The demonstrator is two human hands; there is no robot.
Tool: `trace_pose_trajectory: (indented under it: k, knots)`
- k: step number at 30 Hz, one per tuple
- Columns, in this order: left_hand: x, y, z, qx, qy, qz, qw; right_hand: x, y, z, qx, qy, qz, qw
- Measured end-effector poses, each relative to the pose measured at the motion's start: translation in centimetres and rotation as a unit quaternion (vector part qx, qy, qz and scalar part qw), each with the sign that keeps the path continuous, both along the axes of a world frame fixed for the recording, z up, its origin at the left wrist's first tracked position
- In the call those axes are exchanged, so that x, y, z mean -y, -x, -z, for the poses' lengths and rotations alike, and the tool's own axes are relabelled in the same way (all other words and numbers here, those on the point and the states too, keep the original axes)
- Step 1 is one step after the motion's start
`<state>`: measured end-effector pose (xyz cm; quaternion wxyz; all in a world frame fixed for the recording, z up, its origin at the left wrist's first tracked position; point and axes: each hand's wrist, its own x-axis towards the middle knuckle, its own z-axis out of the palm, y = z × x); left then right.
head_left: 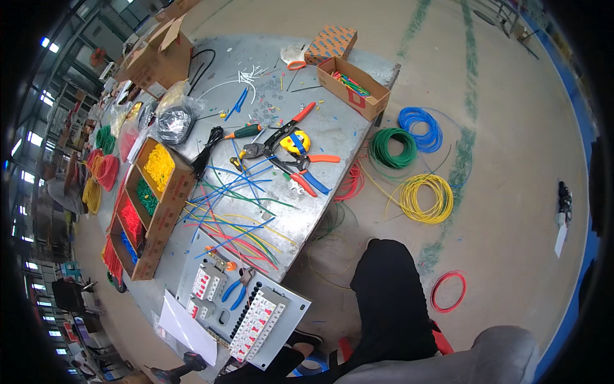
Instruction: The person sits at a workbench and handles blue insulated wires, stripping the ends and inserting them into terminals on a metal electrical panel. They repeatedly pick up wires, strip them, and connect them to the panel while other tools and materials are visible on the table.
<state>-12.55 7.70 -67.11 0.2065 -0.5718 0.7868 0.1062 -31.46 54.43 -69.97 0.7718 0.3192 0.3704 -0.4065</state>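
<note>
Neither of my hands shows in the head view. My bent leg in black trousers (393, 301) is beside the table's near right edge. Closest to me on the metal table (320, 217) lies a grey mounting plate (291, 301). It carries a long row of white circuit breakers (259, 326) with red switches and a smaller breaker group (208, 281). Blue-handled pliers (236, 291) rest on the plate between them. Beyond lie loose cut wires (240, 217) in blue, green, yellow and red. Past those are red-handled cable cutters (281, 137), a yellow tape measure (295, 142) and a green-handled screwdriver (246, 131).
A divided cardboard box (167, 211) of coloured sleeves stands at the table's left. Another open box (355, 89) sits at the far corner. Green (392, 148), blue (420, 130) and yellow wire coils (426, 198) lie on the floor at right. A power drill (182, 368) is at the lower edge.
</note>
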Motion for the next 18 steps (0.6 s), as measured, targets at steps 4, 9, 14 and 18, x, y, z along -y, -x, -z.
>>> trace_pose_trajectory:
  k: [4, 9, 14, 18]
  knots:
    - [1.5, 0.9, -0.1, 0.008, -0.012, 0.024, 1.0, 1.9, 0.4, -0.1, -0.02, 0.007, -0.013, 1.0]
    - [1.3, 0.1, -0.1, 0.021, -0.028, 0.018, 0.999, 3.4, 1.6, 0.0, -0.042, 0.012, -0.062, 0.997]
    - [0.9, -0.7, -0.7, 0.034, -0.042, 0.009, 0.998, 4.6, 2.8, 0.3, -0.074, 0.022, -0.116, 0.99]
    - [0.3, -1.7, -1.0, 0.034, -0.059, 0.0, 0.998, 5.7, 3.9, 0.6, -0.108, 0.029, -0.171, 0.979]
